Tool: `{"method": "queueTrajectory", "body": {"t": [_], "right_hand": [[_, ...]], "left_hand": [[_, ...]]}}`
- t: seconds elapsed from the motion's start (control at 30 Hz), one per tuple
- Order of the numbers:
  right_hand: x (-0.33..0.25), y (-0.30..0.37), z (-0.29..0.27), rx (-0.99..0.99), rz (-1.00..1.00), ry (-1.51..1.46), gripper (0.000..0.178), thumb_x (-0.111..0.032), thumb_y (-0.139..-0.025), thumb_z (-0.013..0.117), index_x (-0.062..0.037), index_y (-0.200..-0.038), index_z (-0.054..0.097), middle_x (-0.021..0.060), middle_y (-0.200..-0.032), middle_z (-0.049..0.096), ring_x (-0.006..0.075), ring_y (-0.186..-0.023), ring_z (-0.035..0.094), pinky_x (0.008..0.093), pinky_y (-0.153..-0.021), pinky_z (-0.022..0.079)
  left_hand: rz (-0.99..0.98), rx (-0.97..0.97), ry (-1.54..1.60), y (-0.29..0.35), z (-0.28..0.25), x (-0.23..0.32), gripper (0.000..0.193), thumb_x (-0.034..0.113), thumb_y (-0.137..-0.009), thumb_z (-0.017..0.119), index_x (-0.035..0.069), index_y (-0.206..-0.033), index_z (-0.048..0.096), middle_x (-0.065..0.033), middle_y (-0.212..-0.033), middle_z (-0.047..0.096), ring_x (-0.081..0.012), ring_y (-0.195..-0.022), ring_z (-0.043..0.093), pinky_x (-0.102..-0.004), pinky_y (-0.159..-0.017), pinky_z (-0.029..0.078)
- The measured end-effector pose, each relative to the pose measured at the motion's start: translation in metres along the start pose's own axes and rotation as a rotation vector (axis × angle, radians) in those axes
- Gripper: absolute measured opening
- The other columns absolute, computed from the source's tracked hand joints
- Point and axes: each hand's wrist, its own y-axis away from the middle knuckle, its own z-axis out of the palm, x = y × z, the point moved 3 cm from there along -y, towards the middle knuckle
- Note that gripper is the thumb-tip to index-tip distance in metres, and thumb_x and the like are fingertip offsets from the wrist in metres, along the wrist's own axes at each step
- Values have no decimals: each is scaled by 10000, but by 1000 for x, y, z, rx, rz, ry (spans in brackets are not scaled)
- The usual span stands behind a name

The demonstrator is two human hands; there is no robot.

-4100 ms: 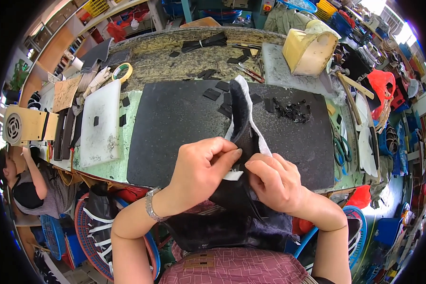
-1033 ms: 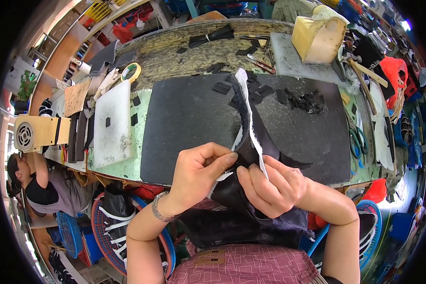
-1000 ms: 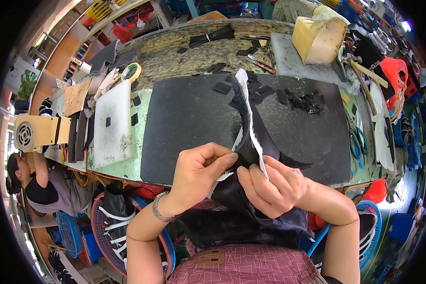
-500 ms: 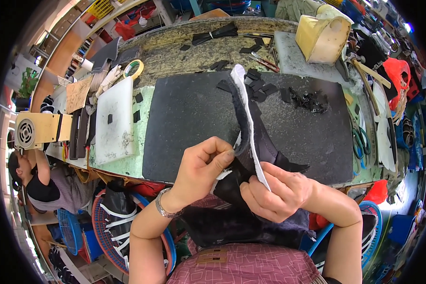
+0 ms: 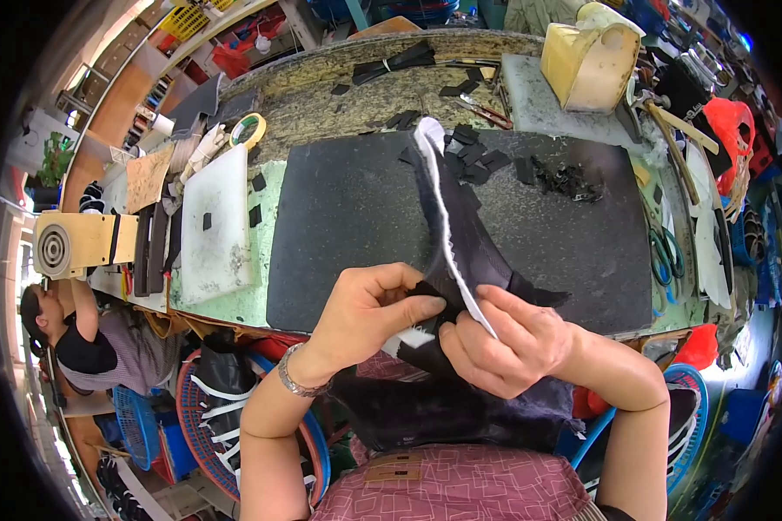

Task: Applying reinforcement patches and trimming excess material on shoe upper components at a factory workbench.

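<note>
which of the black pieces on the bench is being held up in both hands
The long black fabric strip with a white edge, pinched by the left hand and right hand; small black scraps lie loose.

The shoe upper piece (image 5: 460, 234) is matt black fabric with a white, fleecy lining along its edge. The cutting mat (image 5: 356, 217) is black rubber-like sheet, matt and finely grained. The white cutting board (image 5: 217, 226) is scuffed, dull plastic. The workbench top (image 5: 339, 87) is rough, stained and mottled. The bracelet (image 5: 291, 382) is shiny metal. The scissors (image 5: 665, 256) show green plastic handles.
</note>
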Motion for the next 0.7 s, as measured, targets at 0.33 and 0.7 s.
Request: {"method": "queueTrajectory", "body": {"t": [0.33,0.7], "right_hand": [[32,-8,-28,-195,422,-325,183,-67,-598,621,-54,-773,568,73,-794,530,164,-545,514,281,-512,411],[36,24,2,14,1283,-981,712,-33,-711,701,-63,-1299,300,124,-1053,528,180,-903,549,336,-885,398]], "left_hand": [[466,617,-382,-29,-55,34,167,120,-830,613,-13,-747,554,38,-611,466,-45,-571,388,-211,-509,324],[469,444,189,84,30,-106,348,-19,-850,429,28,-1195,417,-78,-1219,469,-191,-1139,452,-353,-991,343]]}}
